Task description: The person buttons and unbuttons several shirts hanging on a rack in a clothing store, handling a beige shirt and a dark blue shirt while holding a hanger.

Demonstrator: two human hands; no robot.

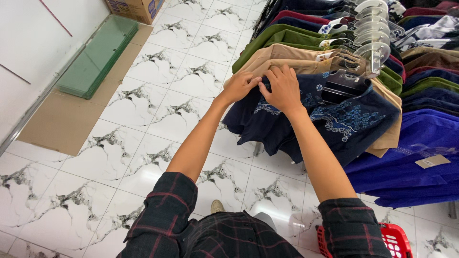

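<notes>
A dark navy shirt with light blue embroidery hangs at the front of a clothes rack on a black hanger. My left hand pinches the shirt's fabric near its shoulder edge. My right hand lies on the same shirt just beside it, fingers curled into the cloth. Both forearms reach forward from rolled-up dark plaid sleeves. Behind the navy shirt hang tan shirts, then green shirts and more dark ones.
A second row of blue shirts with a paper tag hangs on the right. Green glass panels lie on cardboard by the left wall, a cardboard box beyond. A red basket sits at bottom right on the marble-patterned floor.
</notes>
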